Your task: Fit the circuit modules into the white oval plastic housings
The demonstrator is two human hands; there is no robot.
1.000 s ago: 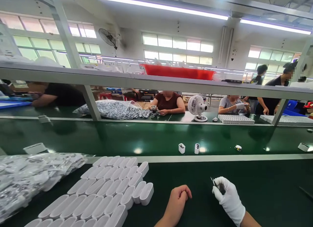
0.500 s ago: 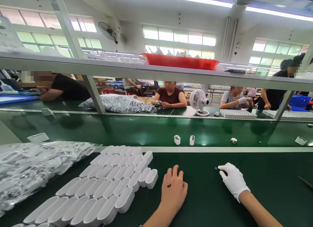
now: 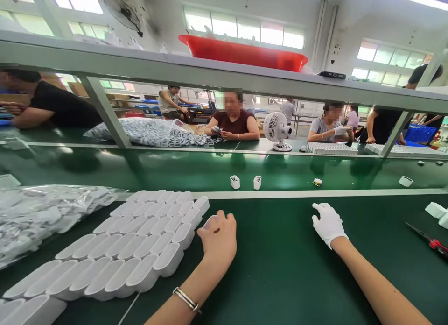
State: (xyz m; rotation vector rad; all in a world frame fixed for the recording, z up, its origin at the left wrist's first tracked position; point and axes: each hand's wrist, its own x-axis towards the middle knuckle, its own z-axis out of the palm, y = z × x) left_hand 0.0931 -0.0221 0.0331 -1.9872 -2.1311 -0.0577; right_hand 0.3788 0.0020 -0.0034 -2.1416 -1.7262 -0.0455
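Rows of white oval cases (image 3: 140, 250) lie on the green mat in front of me, to the left. My bare left hand (image 3: 220, 234), a bracelet on its wrist, rests at the right end of the rows. Its fingers curl over one white oval case (image 3: 209, 221), most of which it hides. My right hand (image 3: 328, 222) wears a white glove. It lies flat on the mat further right, fingers spread, and I see nothing in it.
A clear bag of white parts (image 3: 42, 217) lies at the left. Two small white pieces (image 3: 235, 181) stand on the green conveyor belt (image 3: 196, 171) beyond. A red-handled tool (image 3: 433, 243) and loose white cases (image 3: 436, 209) lie at the right. Several people work across the belt beside a small fan (image 3: 278, 129).
My left hand opened from a fist, moved left and closed over a case at the end of the rows. My right hand lowered flat onto the mat. The view tilted down.
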